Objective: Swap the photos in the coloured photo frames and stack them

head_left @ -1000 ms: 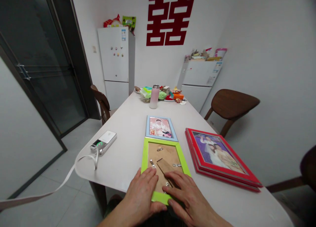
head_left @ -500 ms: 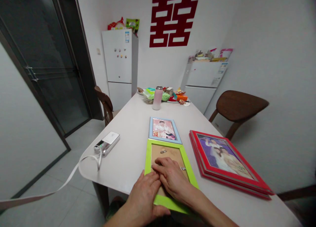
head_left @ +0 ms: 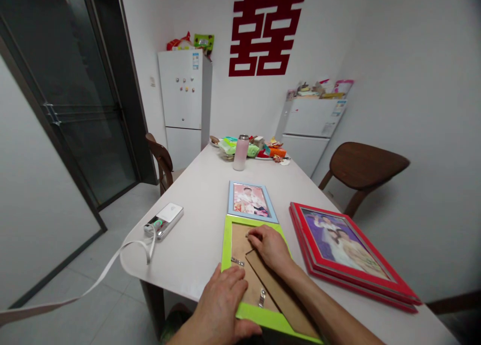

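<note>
A green picture frame (head_left: 227,240) lies face down at the table's near side, its brown backing board (head_left: 240,240) facing up. My left hand (head_left: 221,297) grips its lower left corner, fingers over the left side and thumb along the near edge. At the top of the backing, my right hand (head_left: 271,245) pinches a small metal clip, mostly hidden by the fingertips. Two other metal clips show, a left clip (head_left: 237,261) and a lower clip (head_left: 262,298). A brown stand flap (head_left: 280,290) lies slanted on the backing, partly under my right forearm.
A blue picture frame (head_left: 251,201) touches the green one's far edge. Stacked red picture frames (head_left: 345,245) lie to the right. A power bank (head_left: 164,221) with a white strap (head_left: 108,265) is at left. Farther back stand a pink bottle (head_left: 241,153) and piled packets (head_left: 276,152).
My right hand has moved from the left side of the backing up to the clip at the top. The stand flap, left clip and lower clip are now exposed. My left hand stays on the frame.
</note>
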A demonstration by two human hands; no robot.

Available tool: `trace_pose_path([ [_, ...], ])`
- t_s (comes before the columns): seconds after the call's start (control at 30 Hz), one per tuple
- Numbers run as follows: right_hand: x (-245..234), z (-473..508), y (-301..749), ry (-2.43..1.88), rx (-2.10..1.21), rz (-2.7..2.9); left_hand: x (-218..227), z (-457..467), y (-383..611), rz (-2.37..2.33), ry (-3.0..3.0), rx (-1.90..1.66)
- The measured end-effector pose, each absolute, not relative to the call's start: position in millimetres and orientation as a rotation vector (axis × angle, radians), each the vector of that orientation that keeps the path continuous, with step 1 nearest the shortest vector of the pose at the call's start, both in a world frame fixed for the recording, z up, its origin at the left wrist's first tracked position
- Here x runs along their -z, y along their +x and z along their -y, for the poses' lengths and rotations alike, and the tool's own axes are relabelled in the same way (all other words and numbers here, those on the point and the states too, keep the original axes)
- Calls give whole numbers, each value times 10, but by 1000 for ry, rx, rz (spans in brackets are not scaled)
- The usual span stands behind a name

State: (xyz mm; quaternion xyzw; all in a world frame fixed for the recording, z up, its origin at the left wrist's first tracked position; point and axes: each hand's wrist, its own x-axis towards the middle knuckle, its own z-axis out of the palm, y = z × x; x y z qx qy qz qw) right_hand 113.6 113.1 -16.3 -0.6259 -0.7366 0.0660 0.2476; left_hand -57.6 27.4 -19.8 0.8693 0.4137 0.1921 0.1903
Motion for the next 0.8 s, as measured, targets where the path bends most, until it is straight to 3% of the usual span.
trace_pose_path([
  [0.37,214,-1501,1113,-2034,-170,1789,188,-287,-588,-1132,2455,-511],
  [0.8,22,-950,1500,-1627,-403,1686,122,-189,-210,-1016,2569,-265],
])
